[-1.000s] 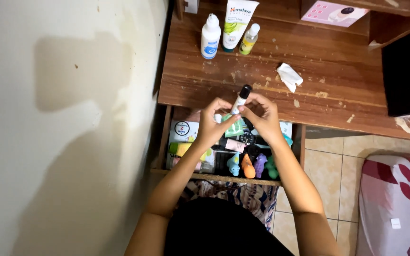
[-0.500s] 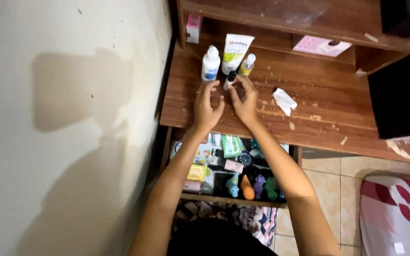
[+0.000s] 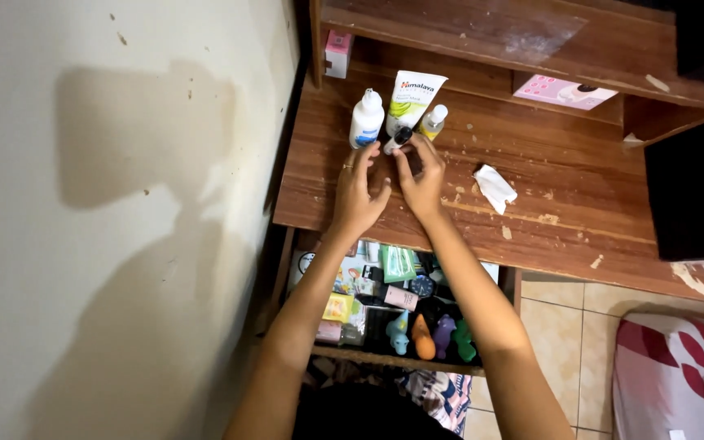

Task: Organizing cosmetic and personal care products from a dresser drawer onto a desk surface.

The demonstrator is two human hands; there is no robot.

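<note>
fingertips of your right hand pinch the small black-capped white tube upright beside the bottles (nearly placed); left hand open, empty.

A crumpled white tissue lies on the wooden bench; at 6 o'clock, an open drawer holds colourful clutter.

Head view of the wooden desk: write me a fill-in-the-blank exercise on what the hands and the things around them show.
1. The right hand holds a small white tube with a ____ cap.
2. The left hand rests open on the ____ desk.
3. The crumpled white tissue lies to the ____ of both hands.
4. Below the desk edge, a ____ full of small colourful things stands open.

Missing words: black; wooden; right; drawer
</note>
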